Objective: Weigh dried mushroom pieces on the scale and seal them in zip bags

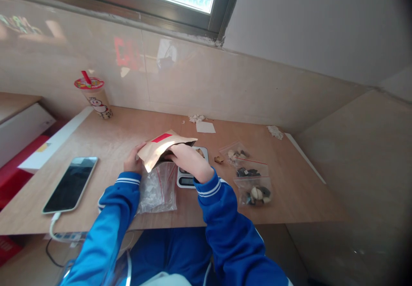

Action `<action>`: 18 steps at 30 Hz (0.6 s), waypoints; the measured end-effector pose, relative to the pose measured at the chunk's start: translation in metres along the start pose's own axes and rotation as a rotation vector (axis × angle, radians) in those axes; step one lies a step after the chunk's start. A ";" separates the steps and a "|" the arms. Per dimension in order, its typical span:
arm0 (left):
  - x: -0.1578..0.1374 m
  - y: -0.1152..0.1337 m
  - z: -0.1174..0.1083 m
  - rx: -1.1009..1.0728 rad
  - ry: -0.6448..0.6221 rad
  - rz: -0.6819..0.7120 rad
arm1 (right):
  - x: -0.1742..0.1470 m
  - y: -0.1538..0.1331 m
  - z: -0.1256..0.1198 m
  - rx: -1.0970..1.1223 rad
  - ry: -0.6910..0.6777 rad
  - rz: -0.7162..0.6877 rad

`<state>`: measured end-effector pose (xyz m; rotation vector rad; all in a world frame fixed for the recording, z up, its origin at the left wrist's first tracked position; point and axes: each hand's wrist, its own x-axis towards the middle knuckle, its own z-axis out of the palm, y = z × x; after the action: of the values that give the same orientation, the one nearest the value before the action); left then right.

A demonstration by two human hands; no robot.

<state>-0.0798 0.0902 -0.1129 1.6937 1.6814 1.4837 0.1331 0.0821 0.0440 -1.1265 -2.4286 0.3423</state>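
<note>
**Right Hand Deep in the Paper Bag, Scale Under the Wrist**

A person in blue sleeves holds a brown paper bag (169, 140) above a wooden desk (289, 183), the left hand (131, 160) clamped on its left edge. The bag's open mouth slants from near left to far right and faces the right hand (183, 153), which reaches in from the right — its fingers are hidden, so whether they are together or apart cannot be told. A white scale (184, 182) sits just right of the bag, partly covered by the right wrist and far nearer that hand than the left. A brown piece (200, 152) rests on it — another loose piece (219, 159) lies on the desk to its right.
</note>
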 end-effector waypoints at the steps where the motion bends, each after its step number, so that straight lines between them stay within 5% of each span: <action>1: 0.000 -0.003 0.000 0.006 0.000 -0.004 | -0.008 -0.003 -0.012 0.060 -0.012 0.020; 5: 0.006 -0.022 0.003 0.070 0.011 -0.025 | -0.047 -0.004 -0.045 0.346 0.265 0.145; 8: 0.011 -0.037 0.005 0.115 0.026 -0.051 | -0.082 0.016 -0.041 0.404 0.475 0.309; 13: 0.015 -0.042 0.006 0.134 0.038 -0.072 | -0.137 0.064 -0.011 0.170 0.365 0.525; 18: 0.014 -0.039 0.006 0.138 0.047 -0.059 | -0.159 0.074 0.001 0.104 0.380 0.466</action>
<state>-0.0995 0.1147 -0.1409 1.6738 1.8809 1.4207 0.2730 0.0071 -0.0314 -1.5465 -1.7906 0.3531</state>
